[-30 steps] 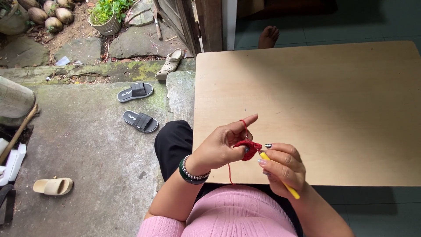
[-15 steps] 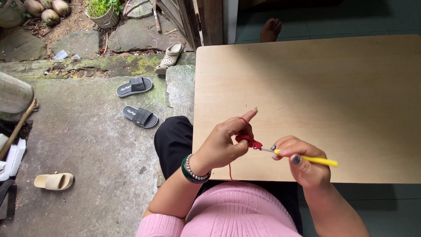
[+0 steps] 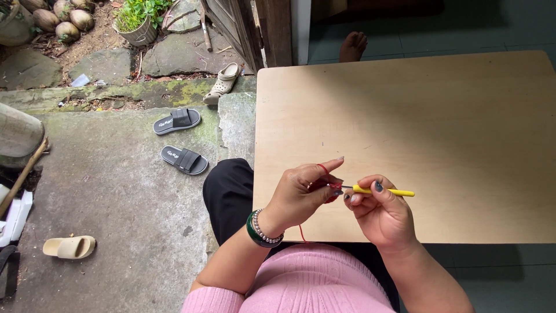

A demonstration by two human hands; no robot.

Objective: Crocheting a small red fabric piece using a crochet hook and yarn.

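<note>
My left hand (image 3: 302,192) pinches a small red crochet piece (image 3: 332,195), with red yarn looped over its raised forefinger and a strand hanging down towards my lap. My right hand (image 3: 379,215) grips a yellow-handled crochet hook (image 3: 383,190) that lies level, its metal tip at the red piece. Both hands hover over the near edge of a light wooden table (image 3: 417,116). A green bangle and a bead bracelet (image 3: 260,230) sit on my left wrist.
Left of the table lies a concrete floor with two black slide sandals (image 3: 176,121) (image 3: 184,159), a beige slipper (image 3: 69,247) and a beige clog (image 3: 223,82). A potted plant (image 3: 138,23) and coconuts (image 3: 61,20) stand at the back. Another person's bare foot (image 3: 352,46) shows beyond the table.
My right hand swung the hook from pointing down and to the right up to level, then drew closer to the red piece. My left hand stayed in place.
</note>
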